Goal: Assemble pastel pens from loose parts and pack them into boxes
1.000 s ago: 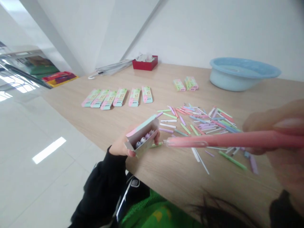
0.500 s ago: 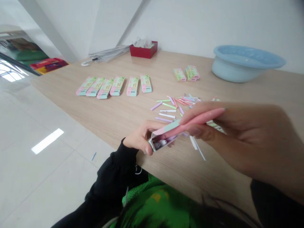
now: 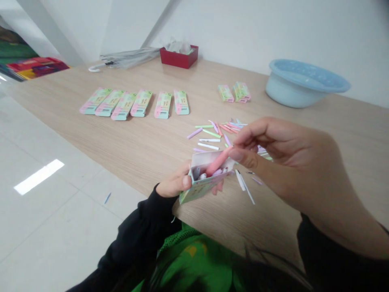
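Observation:
My left hand (image 3: 176, 181) is closed around a small pastel cardboard box (image 3: 199, 190), its open end tilted up toward me. Grey, white and purple pen ends show inside it. Between thumb and fingertips, my right hand (image 3: 282, 158) pinches the upper end of a pink pen (image 3: 219, 161). The lower part of that pen is inside the box's opening. Beyond the box lie scattered pens and pen parts in green, purple, pink and white, such as a white pen (image 3: 208, 146); my right hand hides some of them.
Several pastel boxes (image 3: 140, 104) stand in a row at the left back, more boxes (image 3: 241, 92) farther right. Behind are a clear umbrella (image 3: 130, 59), a red box (image 3: 179, 56) and a blue basin (image 3: 299, 87). A thin blue piece (image 3: 107, 198) lies on the floor.
The pink pen has gone from lying over the box to having its lower end inside the opening. My left hand has turned the box so its printed side shows; my right hand has moved left.

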`<state>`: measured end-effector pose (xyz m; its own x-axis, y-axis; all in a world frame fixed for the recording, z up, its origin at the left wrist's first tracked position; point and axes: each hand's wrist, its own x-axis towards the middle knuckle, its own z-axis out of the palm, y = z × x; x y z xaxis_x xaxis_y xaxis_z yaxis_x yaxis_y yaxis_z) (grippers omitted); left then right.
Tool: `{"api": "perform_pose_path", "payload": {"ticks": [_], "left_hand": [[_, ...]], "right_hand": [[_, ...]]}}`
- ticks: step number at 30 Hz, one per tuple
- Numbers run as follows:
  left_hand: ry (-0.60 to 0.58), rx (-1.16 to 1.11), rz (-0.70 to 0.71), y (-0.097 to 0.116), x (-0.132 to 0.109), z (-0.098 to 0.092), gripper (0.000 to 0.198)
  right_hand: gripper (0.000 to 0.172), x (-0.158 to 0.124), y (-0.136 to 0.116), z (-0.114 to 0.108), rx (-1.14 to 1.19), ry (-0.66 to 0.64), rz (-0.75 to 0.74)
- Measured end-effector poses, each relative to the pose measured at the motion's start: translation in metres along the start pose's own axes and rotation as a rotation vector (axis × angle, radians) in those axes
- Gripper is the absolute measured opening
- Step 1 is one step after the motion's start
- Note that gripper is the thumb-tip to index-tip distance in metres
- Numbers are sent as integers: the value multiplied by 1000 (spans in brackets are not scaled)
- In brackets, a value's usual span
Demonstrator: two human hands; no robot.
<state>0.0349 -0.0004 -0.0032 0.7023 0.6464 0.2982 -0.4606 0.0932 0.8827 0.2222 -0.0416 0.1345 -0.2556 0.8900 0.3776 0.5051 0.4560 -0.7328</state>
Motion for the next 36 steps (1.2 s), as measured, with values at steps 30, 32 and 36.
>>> {"api": "perform_pose_path", "payload": {"ticks": [30, 32, 36], "left_hand": [[19, 239, 145, 8, -2, -3, 57], [51, 198, 159, 6, -4, -3, 54], [38, 137, 131, 1, -7, -5, 54]], "right_hand": [[5, -10, 11, 23, -153, -117, 8], [5, -16, 8, 19, -180, -85, -54], [26, -34, 3, 13, -267, -96, -221]]}}
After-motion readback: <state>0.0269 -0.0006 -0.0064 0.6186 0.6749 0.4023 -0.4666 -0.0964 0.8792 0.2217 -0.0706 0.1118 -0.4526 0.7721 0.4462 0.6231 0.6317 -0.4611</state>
